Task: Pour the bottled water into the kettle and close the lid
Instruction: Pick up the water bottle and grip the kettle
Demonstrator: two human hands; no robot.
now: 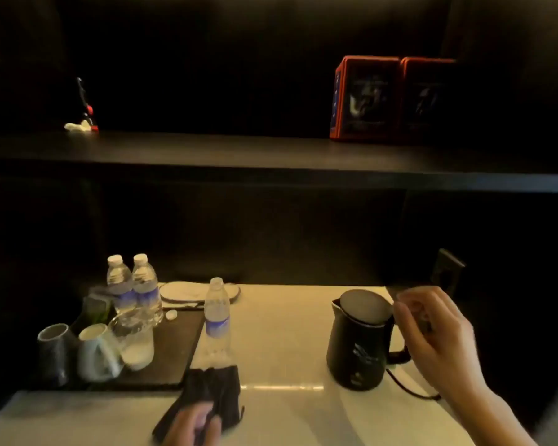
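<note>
Kettle [358, 346] lid stands raised; your right hand [435, 336] fingers pinch near its handle, your left hand [195, 424] grasps dark cloth [207, 391].

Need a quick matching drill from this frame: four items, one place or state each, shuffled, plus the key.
Items:
1. kettle
2. lone water bottle
3. two capped bottles
4. orange boxes

Places or states:
A. up on the dark shelf, right side
B. standing together at the back of the dark tray
C. lid tipped up, right hand beside the handle
D. uncapped, on the pale counter just behind the dark cloth

Pairs: 1-C, 2-D, 3-B, 4-A
</note>
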